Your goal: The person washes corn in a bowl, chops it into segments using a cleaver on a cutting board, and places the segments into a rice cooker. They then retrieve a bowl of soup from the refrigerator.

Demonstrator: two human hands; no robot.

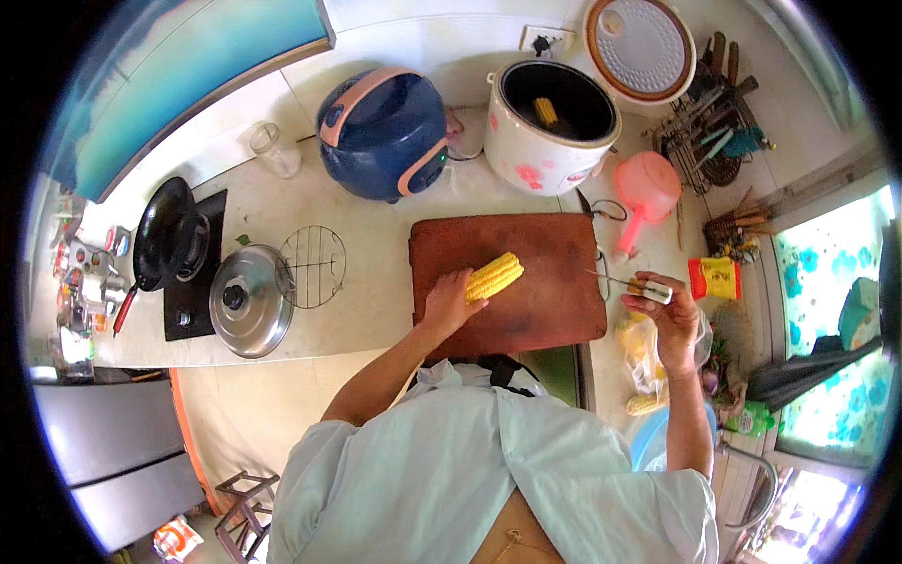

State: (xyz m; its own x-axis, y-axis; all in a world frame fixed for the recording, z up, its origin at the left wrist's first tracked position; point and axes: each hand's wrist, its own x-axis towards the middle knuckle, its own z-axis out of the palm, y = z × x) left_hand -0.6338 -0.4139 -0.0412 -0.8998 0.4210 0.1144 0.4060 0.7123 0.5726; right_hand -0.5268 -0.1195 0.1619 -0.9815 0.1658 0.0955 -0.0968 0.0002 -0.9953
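Observation:
My left hand (447,303) grips one end of a peeled yellow corn cob (495,276) over the reddish-brown cutting board (542,317). Beyond the board's right edge, my right hand (668,317) holds a knife (655,291) by its white handle. Its thin blade points left towards the board, apart from the cob. A small yellow patch shows beside the handle, too small to identify. Behind the board stands a white rice cooker (525,151) with its lid (640,49) up. One piece of corn (545,111) is visible inside its dark pot.
Right of the board are a pink dipper (645,187), a plastic bag (645,352), another corn cob (645,405) and a blue basin (643,440). A blue cooker (380,137) stands behind. Leftward lie a wire rack (317,275), a metal lid (254,317) and a wok (162,233).

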